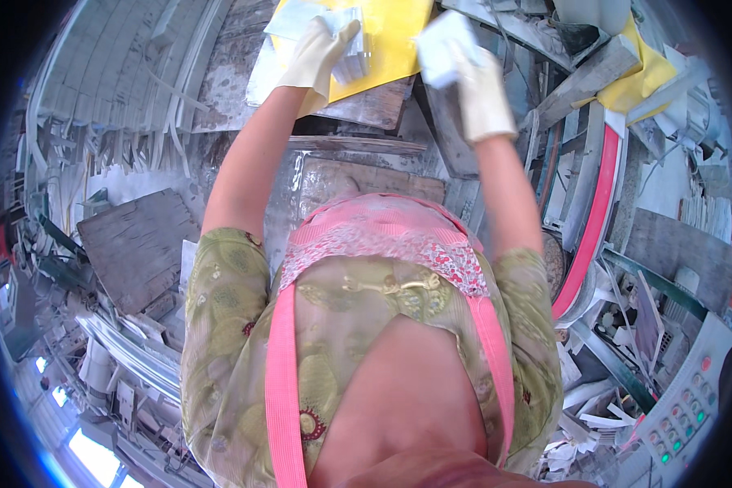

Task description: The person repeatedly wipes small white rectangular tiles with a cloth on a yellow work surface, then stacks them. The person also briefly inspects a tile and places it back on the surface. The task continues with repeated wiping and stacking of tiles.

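Observation:
My left hand (315, 55), in a cream rubber glove, is at a stack of thin pale slabs (353, 58) over a bright yellow sheet (398, 61). Its thumb lies along the top of the stack, and its fingers are partly hidden. To the right, my right hand (485, 91), gloved the same way, grips a white rectangular slab (447, 50). Motion blurs this slab and the fingers around it. The yellow sheet rests on a worn wooden board (374, 108). Another pale flat piece (291, 23) sits beside my left hand.
Long pale strips (106, 73) are stacked at the far left. A machine with a red curved band (594, 220) stands at the right, near a button panel (681, 407) with lit green buttons. Offcuts (602, 407) litter the lower right. A wooden board (142, 244) leans at left.

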Demonstrator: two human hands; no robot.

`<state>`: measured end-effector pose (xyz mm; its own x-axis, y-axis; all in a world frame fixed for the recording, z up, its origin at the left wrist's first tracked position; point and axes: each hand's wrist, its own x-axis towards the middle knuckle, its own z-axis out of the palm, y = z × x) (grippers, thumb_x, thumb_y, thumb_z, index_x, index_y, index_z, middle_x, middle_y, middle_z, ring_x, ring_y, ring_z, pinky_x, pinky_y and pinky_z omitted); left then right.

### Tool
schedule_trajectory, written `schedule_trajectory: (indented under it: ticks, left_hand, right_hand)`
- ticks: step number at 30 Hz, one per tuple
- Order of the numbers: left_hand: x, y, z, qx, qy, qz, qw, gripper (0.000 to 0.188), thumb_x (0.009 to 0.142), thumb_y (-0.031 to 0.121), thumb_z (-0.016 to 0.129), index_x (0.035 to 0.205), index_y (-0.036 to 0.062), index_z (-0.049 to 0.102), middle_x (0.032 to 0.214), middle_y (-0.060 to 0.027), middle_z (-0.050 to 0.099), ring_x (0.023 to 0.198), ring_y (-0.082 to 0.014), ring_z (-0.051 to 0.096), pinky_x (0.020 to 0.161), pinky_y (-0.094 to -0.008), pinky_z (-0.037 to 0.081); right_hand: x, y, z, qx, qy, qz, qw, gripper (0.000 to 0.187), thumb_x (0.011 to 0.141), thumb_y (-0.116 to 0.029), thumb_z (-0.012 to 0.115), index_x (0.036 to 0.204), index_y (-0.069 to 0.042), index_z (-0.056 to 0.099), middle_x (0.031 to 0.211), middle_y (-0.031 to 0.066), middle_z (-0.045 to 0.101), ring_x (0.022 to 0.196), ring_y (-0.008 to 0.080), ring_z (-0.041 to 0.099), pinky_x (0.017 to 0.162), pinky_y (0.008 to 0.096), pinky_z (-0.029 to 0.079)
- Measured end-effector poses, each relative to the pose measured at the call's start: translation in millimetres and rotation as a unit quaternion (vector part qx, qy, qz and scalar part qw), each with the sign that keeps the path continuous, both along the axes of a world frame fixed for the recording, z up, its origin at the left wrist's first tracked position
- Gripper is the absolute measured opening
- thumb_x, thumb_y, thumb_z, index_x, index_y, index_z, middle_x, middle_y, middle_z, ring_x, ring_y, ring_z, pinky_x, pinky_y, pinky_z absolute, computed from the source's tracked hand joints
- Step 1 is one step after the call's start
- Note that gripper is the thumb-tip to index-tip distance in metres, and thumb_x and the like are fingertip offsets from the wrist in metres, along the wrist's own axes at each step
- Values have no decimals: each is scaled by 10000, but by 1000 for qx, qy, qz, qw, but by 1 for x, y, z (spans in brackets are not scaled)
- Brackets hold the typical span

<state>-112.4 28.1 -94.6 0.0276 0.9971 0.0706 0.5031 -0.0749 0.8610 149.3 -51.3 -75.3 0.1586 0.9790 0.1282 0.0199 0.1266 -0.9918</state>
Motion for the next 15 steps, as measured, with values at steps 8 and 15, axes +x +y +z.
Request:
schedule_trajectory:
  ticks: [8,15]
  left_hand:
    - [-5,-1,-3,39,40,9,998,737,918,552,621,1105,-160,576,1069,-344,660,1039,-463,648,899,-460,502]
    - [-7,3,-1,-8,25,-9,1000,709,929,544,622,1119,-135,556,1047,-326,659,1017,-430,658,893,-448,501]
  right_hand:
    - [-117,51,-23,-9,-150,-55,987,432,945,-440,680,1059,-24,700,879,105,727,801,219,682,745,358,526]
    - [-112,44,-35,-57,-44,153,986,842,858,-495,761,1462,-17,422,1267,177,647,1168,263,637,981,365,511]
